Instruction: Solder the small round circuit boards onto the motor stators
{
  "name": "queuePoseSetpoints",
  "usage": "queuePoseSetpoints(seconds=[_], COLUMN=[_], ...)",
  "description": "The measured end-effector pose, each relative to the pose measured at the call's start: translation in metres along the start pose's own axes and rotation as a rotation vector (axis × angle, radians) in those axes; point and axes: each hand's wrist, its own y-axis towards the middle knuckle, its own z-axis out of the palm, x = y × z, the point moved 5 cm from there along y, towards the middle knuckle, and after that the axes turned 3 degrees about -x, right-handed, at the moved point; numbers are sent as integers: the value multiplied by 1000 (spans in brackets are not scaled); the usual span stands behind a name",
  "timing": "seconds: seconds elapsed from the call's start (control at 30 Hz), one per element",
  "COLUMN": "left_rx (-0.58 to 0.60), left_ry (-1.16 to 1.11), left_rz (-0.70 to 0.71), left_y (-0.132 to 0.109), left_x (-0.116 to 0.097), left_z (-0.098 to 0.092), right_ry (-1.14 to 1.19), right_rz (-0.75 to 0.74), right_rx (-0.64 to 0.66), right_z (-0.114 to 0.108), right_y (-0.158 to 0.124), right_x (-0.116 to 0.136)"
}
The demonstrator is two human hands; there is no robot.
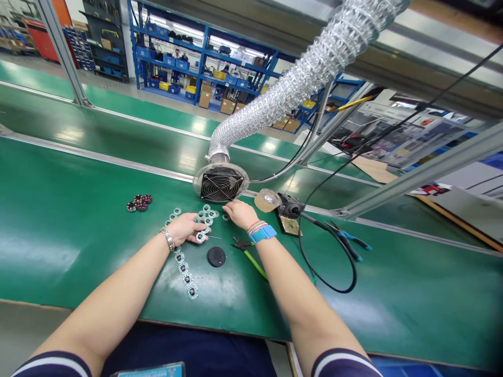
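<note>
My left hand (183, 229) is closed on a small round circuit board (200, 237), pale green with a dark centre, held between thumb and fingers. A thin metal pin or wire (214, 237) sticks out beside it. More such boards (206, 208) lie just past the fingertips, and a joined strip of boards (185, 272) runs toward me below the wrist. My right hand (240, 213) is pinched near the fan, its fingertips close above a single small round part (225, 217). What those fingertips hold, if anything, is too small to make out.
A fan on a duct (222, 186) stands ahead. Black-and-red round parts (139, 202) lie left; a black disc (216, 256) and green-handled cutters (251, 256) are between my arms. Rightward are a clear-lidded tub (267, 200), a soldering iron stand (290, 212), its cable and blue pliers (349, 241).
</note>
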Motion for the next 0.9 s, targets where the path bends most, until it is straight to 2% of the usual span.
queuePoseSetpoints(seconds=[0.13,0.23,0.33,0.5,0.63,0.73,0.9], left_rx=[55,75,48,-49,-129,-135,-120], left_ry=[7,7,2,-39,-82,-94,-89], left_rz=[13,11,-4,13,46,49,93], left_y=[-3,-4,-4,-2,-2,-2,-3], left_x=[-1,0,3,-1,-8,-9,-11], left_z=[7,11,12,5,-5,-7,-5], right_ry=[87,108,82,59,78,83,85], right_rz=[-128,-192,-187,-130,-168,-168,-133], right_rx=[-64,-78,-108,-117,-4,41,42], right_z=[-6,2,13,23,26,24,17], right_y=[-8,-10,-8,1,4,4,3], right_x=[28,47,54,41,31,24,13])
